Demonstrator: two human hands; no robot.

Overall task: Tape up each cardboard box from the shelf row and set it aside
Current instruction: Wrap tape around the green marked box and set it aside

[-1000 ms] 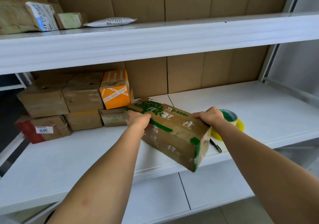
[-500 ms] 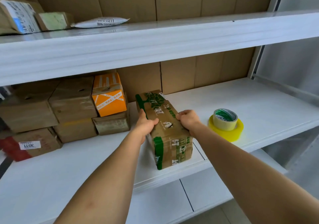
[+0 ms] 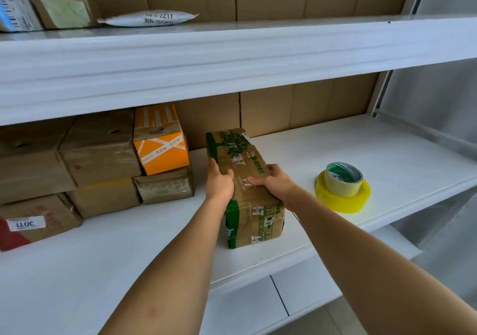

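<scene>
- You are holding the long box (image 3: 241, 177) with green print from both sides; it is lying lengthwise on the white shelf (image 3: 361, 154), its near end close to the front edge.
- Your left hand (image 3: 219, 182) is gripping the box's left top edge, thumb over the top, fingers going down the side.
- Your right hand (image 3: 276, 181) is resting on the top right edge, fingers curled over onto the top face.
- The tape rolls (image 3: 342, 187), a smaller roll sitting on a wide yellow one, are standing just right of the box, untouched.
- The other boxes (image 3: 100, 159) are stacked to the left, apart from this one.
- Step in hand, by my reading: positioning this box for taping.
- Next move is likely calling for your right hand to let go and take a roll while your left is steadying the box.
</scene>
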